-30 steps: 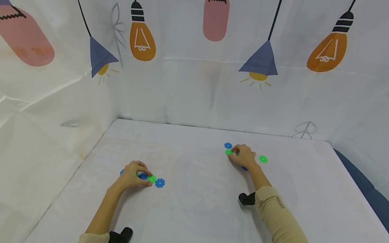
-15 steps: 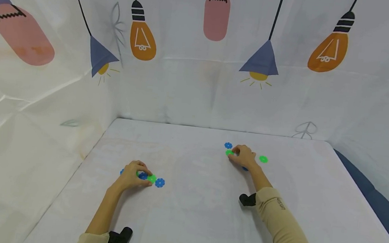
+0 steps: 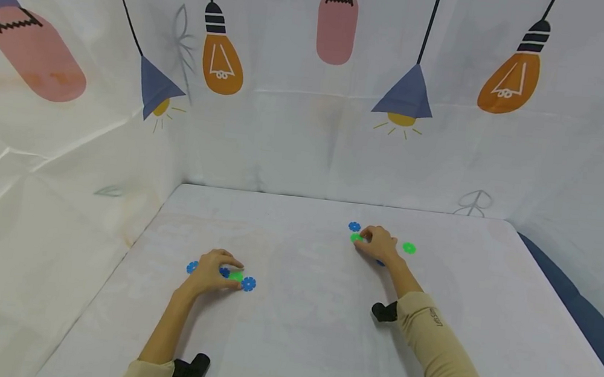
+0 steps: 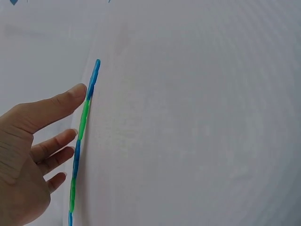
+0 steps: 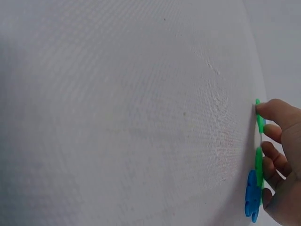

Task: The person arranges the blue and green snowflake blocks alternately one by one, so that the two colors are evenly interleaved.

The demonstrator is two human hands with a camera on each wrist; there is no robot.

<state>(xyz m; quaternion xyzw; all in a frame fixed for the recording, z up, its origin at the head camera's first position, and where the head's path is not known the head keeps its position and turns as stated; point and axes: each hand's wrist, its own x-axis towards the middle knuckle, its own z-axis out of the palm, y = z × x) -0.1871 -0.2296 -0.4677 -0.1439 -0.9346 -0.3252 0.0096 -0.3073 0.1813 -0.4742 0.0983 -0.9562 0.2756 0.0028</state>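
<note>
Notched plastic snowflake discs, alternately blue and green, form a row on the table beside my left hand (image 3: 209, 272). The thumb reaches the joint between the end blue disc (image 4: 94, 77) and a green disc (image 4: 83, 120) in the left wrist view. My left index finger curves over the far side of the row, spread from the thumb; the palm hides part of the row. Farther right, my right hand (image 3: 378, 242) pinches a green disc (image 3: 355, 237) between thumb and index. A blue disc (image 3: 354, 226) lies just beyond it. Another blue disc (image 3: 380, 262) is partly hidden under that hand.
A loose green disc (image 3: 409, 248) lies right of my right hand. The white table (image 3: 299, 334) meets a patterned hanging sheet (image 3: 290, 139) at its back edge. Black camera mounts (image 3: 192, 367) stick out from the wrists.
My left hand has slid slightly right along the row, uncovering the leftmost blue disc, and its fingertips have parted a little. The right hand stays nearly still on the green disc.
</note>
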